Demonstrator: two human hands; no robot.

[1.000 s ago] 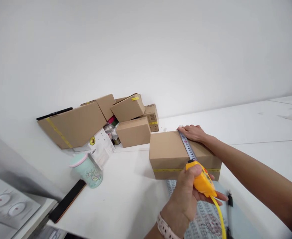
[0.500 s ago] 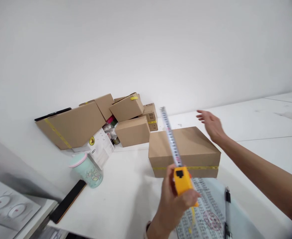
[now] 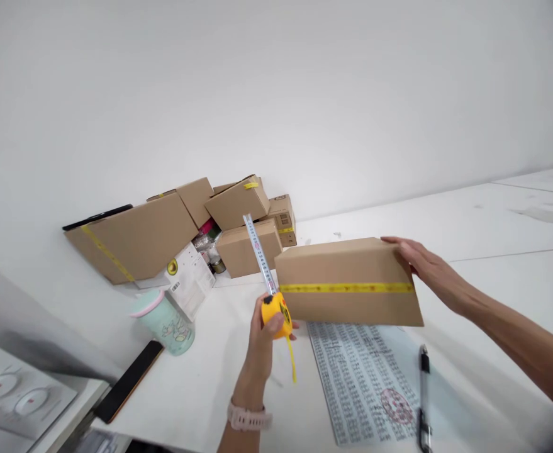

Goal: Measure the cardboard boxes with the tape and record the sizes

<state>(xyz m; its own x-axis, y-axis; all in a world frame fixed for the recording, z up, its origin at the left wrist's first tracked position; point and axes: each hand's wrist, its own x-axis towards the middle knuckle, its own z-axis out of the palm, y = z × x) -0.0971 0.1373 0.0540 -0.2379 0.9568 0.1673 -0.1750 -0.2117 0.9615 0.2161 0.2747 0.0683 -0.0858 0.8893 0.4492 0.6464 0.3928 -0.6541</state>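
Note:
A yellow tape measure (image 3: 277,314) is gripped in my left hand (image 3: 263,336), its metal blade (image 3: 258,251) drawn out and pointing up and away in front of the stacked boxes. A yellow strap dangles from the case. To the right is a brown cardboard box (image 3: 346,270) with yellow tape along its near face, which is turned up toward me. My right hand (image 3: 420,267) grips the box at its upper right corner, thumb on the near side. Below the box lies a printed sheet (image 3: 351,384) with a red round stamp. A black and clear pen (image 3: 424,396) rests beside the print.
Several cardboard boxes (image 3: 139,236) are piled against the wall at the back left, with small packages between them. In front stand a white avocado-printed carton (image 3: 192,280) and a mint cup (image 3: 167,324) with a pink-rimmed lid. A dark flat bar (image 3: 129,380) lies at the table's left edge.
My left hand has lifted the tape measure off the box and carried it left. My right hand let go of the blade, moved to the box's right end and tilted the box toward me.

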